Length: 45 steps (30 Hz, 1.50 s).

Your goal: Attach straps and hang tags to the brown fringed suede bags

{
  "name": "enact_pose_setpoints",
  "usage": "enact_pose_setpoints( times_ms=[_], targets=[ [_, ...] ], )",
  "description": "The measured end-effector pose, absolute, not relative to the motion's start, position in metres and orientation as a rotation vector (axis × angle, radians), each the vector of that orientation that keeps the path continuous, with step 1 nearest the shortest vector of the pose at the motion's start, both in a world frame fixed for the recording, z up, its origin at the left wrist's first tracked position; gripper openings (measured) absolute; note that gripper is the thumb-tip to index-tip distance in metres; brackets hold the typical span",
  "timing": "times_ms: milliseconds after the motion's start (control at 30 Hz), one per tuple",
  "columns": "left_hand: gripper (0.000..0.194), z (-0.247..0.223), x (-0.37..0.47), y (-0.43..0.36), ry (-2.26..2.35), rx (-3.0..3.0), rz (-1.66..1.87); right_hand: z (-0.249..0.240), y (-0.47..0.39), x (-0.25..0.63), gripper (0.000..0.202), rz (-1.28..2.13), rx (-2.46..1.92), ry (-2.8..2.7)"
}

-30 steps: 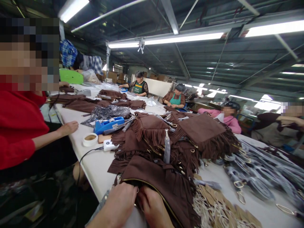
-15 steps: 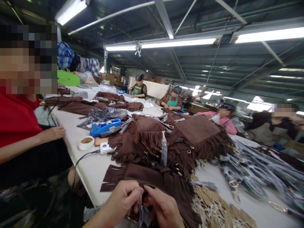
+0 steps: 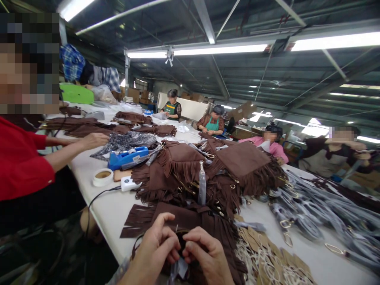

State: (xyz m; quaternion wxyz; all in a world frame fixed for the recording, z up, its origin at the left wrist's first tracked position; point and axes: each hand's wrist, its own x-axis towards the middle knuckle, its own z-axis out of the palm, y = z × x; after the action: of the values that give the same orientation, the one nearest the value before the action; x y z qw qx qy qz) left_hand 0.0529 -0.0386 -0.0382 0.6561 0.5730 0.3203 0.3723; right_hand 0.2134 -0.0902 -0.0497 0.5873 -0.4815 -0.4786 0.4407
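A dark brown fringed bag (image 3: 190, 215) lies at the table's near edge, its fringes spread to the left and right. My left hand (image 3: 158, 245) is at its near side, index finger raised and the other fingers curled in against the thumb. What those fingers hold is hidden. Facing it, my right hand (image 3: 206, 253) pinches the bag's edge beside a dark gap with a gold-coloured rim. A thin pale strand stands up between the hands. Crumpled clear plastic (image 3: 179, 269) hangs below the fingertips.
Brown fringed bags (image 3: 240, 158) are heaped ahead. A blue tape dispenser (image 3: 127, 157), a tape roll (image 3: 103, 177) and a white corded device (image 3: 130, 183) lie left. Tan tags with strings (image 3: 267, 257) and wrapped straps (image 3: 308, 213) lie right. A co-worker in red (image 3: 23, 158) stands left.
My hands have drawn slightly apart at the fingertips, and my left index finger has lifted. The co-worker in red has reached an arm forward over the table. The view has shifted slightly.
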Motion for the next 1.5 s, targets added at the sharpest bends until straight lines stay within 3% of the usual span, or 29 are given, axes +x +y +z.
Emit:
enact_pose_setpoints(
  times_ms=[100,233,500,1233,1500],
  targets=[
    [0.022,-0.038,0.053,-0.039,0.762,1.385,0.778,-0.048,-0.090,0.212,0.038,1.106,-1.117,-1.035],
    [0.029,-0.031,0.049,-0.042,0.839,1.576,0.724,-0.047,-0.092,0.211,0.039,1.103,-1.080,-1.030],
    [0.023,-0.018,0.045,-0.047,0.897,1.908,0.766,-0.050,-0.094,0.213,0.035,1.048,-1.143,-1.199],
    [0.019,-0.026,0.047,-0.044,0.842,1.919,0.784,-0.047,-0.094,0.214,0.016,0.873,-1.119,-1.325],
    [0.019,-0.020,0.046,-0.044,0.821,1.891,0.784,-0.048,-0.094,0.209,0.028,1.047,-1.109,-1.118]
  ],
)
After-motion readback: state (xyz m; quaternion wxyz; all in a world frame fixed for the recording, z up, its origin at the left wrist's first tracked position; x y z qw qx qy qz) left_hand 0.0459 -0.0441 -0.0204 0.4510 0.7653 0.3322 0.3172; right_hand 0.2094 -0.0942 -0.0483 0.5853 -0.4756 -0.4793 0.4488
